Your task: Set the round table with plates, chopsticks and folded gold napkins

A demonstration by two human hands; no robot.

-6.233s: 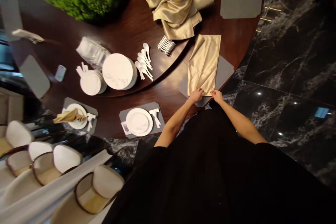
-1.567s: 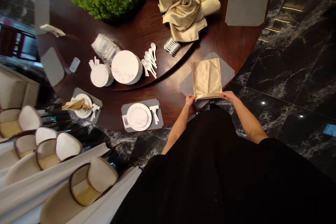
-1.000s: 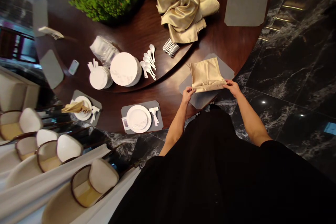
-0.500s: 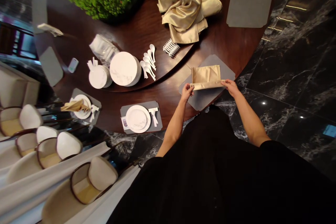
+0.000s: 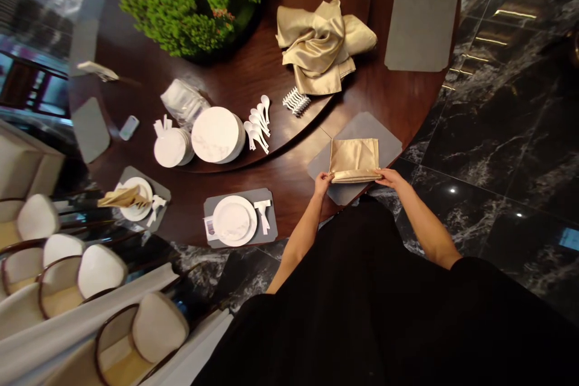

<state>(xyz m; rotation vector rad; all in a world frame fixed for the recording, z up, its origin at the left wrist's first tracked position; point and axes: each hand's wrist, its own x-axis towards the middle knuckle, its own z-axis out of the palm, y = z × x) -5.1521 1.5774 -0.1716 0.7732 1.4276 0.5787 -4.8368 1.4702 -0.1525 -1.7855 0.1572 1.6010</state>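
A gold satin napkin (image 5: 353, 158), pleated into a short band, lies on a grey placemat (image 5: 366, 128) at the near edge of the round dark wooden table (image 5: 398, 90). My left hand (image 5: 323, 183) pinches the napkin's near left corner. My right hand (image 5: 389, 177) pinches its near right corner. Both hands are closed on the folded edge.
A heap of gold napkins (image 5: 321, 45) lies farther in, with white rests (image 5: 296, 101), spoons (image 5: 259, 122), stacked plates (image 5: 217, 134) and small dishes (image 5: 169, 148) on the turntable. Two set placemats (image 5: 238, 220), (image 5: 136, 199) sit left, a bare one (image 5: 420, 27) at the back right. Chairs (image 5: 145, 332) stand at lower left.
The long napkin has been pleated from the near end into a short band, my hands lifting the folded edge away and then drawing it back toward me. The view shifted slightly.
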